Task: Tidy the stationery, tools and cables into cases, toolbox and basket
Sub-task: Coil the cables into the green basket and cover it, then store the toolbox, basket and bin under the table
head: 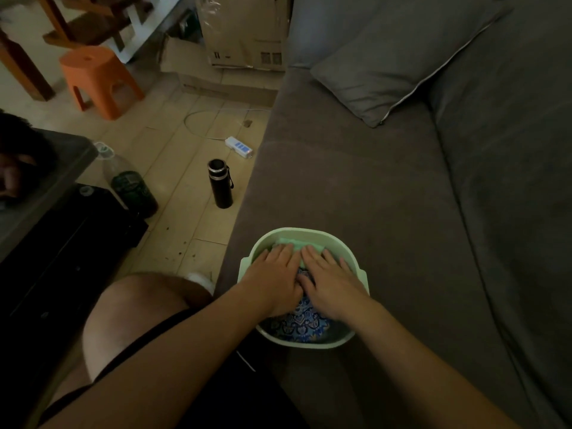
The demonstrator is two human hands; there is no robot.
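A pale green basket (356,264) sits on the near part of the grey sofa (371,181) seat, close to the seat's left edge. Both hands are inside it. The left hand (275,280) and the right hand (334,286) lie side by side, almost touching. Each grip is spread flat, with straight fingers pressing down on the contents and curling round nothing. Under the fingertips at the far side is a green case (297,243), and a blue patterned case (305,320) shows below the palms at the near side. What else the basket holds is hidden by the hands. The main risk looks to be the soft seat: a hard push could sink the cushion unevenly and rock the basket left, toward the edge and the floor. The cases may also spring back up once the pressure comes off, leaving them proud of the rim and likely to slide out if the basket is carried. On the floor to the left, a white power strip (238,147) with its looped cable lies beyond a black flask (220,184). The cable could be overlooked, or snag a foot.
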